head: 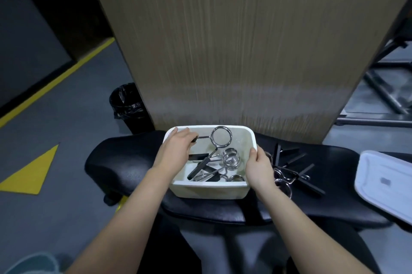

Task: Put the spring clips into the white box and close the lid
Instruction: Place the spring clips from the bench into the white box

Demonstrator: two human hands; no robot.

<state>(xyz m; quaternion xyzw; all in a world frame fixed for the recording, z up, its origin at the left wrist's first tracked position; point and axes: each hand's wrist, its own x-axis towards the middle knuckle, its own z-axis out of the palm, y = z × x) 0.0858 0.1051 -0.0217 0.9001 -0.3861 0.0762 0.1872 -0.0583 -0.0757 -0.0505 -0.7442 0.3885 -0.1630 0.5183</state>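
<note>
The open white box (209,191) rests on a black padded bench (124,162). Over the box's far left part, my left hand (176,148) is shut on the black handle of a chrome spring clip (221,136), whose ring hangs above the inside. Several more spring clips (230,158) lie in the box. My right hand (259,170) grips the box's right wall. More spring clips (289,173) with black handles lie on the bench just right of the box. The white lid (385,182) lies flat at the far right.
A tall wooden panel (245,50) rises directly behind the bench. A black lined bin (127,104) stands on the floor at the left. Metal frame bars (383,95) are at the right. Yellow floor markings (31,171) lie to the left.
</note>
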